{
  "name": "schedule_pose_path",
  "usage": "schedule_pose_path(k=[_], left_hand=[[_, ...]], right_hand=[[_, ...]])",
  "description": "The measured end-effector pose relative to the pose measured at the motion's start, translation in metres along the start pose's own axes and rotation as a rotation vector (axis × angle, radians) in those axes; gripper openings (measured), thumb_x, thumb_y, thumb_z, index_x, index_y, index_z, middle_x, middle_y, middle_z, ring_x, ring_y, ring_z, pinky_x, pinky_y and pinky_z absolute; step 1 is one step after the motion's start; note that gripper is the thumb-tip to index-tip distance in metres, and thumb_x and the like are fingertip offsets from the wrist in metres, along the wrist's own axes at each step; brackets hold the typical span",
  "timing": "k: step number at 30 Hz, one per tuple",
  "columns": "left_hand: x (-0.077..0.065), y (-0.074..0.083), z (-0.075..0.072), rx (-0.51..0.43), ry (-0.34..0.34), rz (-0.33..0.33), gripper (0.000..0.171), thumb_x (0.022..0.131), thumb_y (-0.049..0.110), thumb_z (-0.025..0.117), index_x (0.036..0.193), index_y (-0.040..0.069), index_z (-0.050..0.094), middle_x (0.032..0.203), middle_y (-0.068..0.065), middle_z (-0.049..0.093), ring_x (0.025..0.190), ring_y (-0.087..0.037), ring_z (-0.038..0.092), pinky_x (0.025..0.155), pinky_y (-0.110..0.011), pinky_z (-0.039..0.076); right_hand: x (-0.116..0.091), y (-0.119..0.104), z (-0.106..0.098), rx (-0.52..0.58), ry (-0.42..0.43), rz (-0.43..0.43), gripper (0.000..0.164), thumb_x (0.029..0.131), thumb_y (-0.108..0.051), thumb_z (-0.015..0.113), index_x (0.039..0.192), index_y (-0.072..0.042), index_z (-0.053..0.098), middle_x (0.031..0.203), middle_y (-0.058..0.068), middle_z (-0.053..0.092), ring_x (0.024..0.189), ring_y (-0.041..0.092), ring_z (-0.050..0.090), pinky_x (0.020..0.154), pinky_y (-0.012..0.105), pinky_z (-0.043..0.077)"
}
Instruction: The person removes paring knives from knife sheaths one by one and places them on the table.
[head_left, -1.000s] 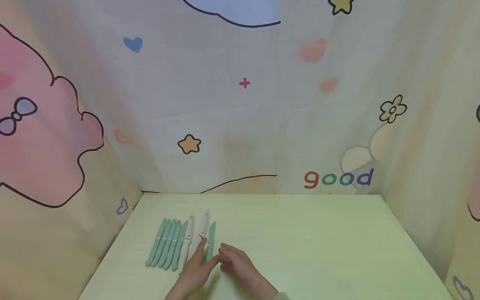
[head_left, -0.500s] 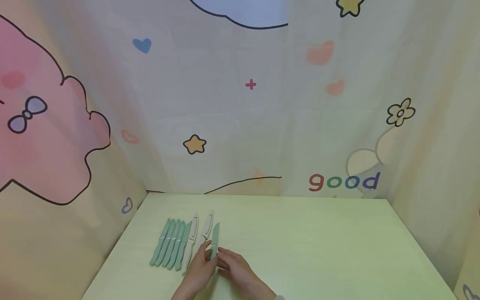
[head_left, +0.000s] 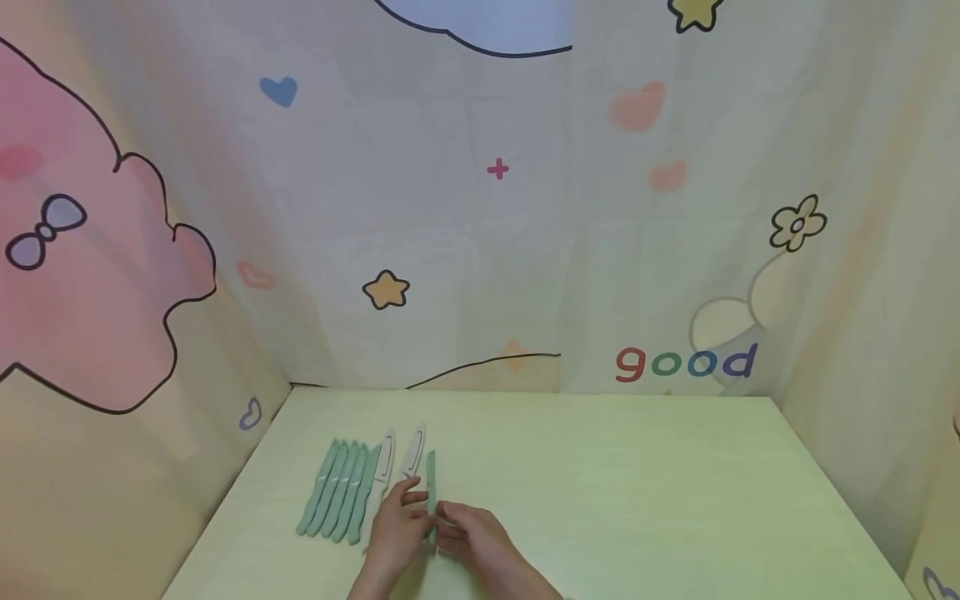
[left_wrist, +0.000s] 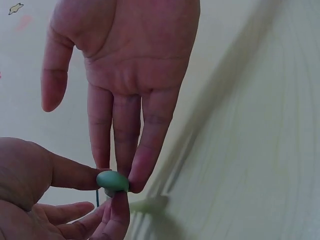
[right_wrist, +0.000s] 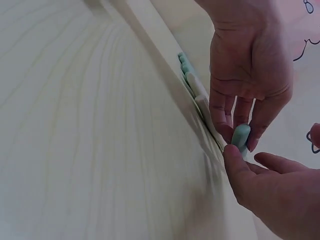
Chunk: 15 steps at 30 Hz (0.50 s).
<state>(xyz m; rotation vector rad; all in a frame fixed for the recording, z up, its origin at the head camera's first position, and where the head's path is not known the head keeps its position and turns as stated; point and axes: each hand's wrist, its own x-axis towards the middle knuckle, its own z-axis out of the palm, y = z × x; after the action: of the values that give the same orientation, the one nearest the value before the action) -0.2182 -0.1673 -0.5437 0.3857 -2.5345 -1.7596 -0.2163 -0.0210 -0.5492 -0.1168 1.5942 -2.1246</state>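
A slim light green knife (head_left: 431, 479) stands between both hands, turned narrow side toward the head camera. The thumb and a finger of my left hand (head_left: 397, 529) pinch it near the handle end, which shows end-on in the left wrist view as a rounded green butt (left_wrist: 113, 181). From the other side, straight fingers of my right hand (head_left: 480, 537) touch the knife; its thumb (left_wrist: 55, 82) stays apart from it. Just left of the held knife lies a white knife (head_left: 414, 452), its handle hidden behind my left hand.
Several green knives (head_left: 335, 492) lie side by side at the left of the pale table (head_left: 615, 492). Another white knife (head_left: 384, 458) lies right beside them. A printed cloth backdrop (head_left: 450, 233) rises behind the table and along its sides.
The green knife has turned from its broad face to its narrow side and come slightly nearer. My left fingers have moved in round it; my right fingers now meet its side.
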Motion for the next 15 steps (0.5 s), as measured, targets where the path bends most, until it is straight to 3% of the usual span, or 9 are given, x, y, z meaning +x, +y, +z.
schedule_pose_path(k=[7,15], left_hand=[[0.002,0.003,0.0,-0.03,-0.013,-0.011,0.071,0.074,-0.008,0.074,0.138,-0.003,0.043,0.119,-0.021,0.06,0.092,-0.024,0.063,0.07,-0.036,0.06],[0.001,0.005,0.002,-0.12,-0.089,-0.031,0.076,0.075,-0.008,0.07,0.143,-0.003,0.037,0.125,-0.023,0.053,0.084,-0.019,0.064,0.062,-0.036,0.06]], right_hand=[[-0.002,-0.002,-0.004,0.032,0.002,-0.015,0.051,0.098,-0.026,0.056,0.127,0.015,0.051,0.13,0.028,0.054,0.105,0.028,0.06,0.093,0.041,0.053],[-0.003,-0.002,-0.011,0.046,-0.008,-0.098,0.047,0.101,-0.021,0.048,0.132,0.015,0.046,0.136,0.029,0.049,0.105,0.031,0.06,0.09,0.042,0.055]])
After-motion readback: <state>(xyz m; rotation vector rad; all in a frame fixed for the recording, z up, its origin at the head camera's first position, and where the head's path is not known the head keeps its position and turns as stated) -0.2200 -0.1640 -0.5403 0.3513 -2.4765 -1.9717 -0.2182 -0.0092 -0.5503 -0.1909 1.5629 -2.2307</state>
